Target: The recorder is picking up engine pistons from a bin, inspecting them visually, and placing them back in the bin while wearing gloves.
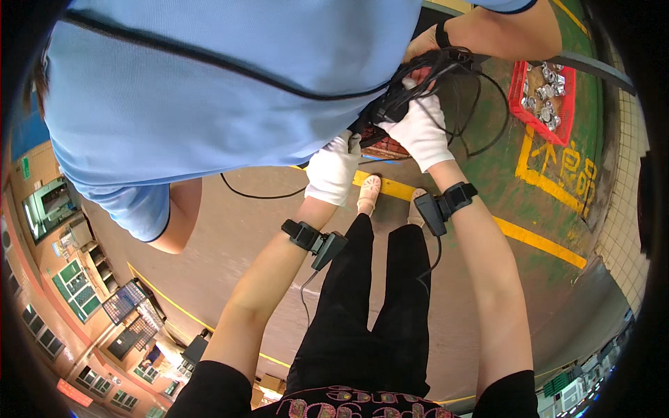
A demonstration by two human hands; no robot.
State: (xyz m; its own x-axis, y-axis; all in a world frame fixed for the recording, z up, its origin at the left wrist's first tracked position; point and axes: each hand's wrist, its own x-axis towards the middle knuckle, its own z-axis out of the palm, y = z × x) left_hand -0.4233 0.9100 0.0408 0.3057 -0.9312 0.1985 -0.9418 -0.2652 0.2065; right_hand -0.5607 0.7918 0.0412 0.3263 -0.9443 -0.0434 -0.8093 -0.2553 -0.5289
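Up centre-right, the white-gloved right hand [420, 129] is closed on a tangled bundle of black cables [446, 76]; the gloved left hand [334, 167] is curled beside it, its hold hidden.

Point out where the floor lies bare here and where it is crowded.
Bare grey concrete floor lies between the thin black cable and the yellow line. It is crowded up top: both white-gloved hands, left and right, meet a tangle of black cables beside the red plastic crate.
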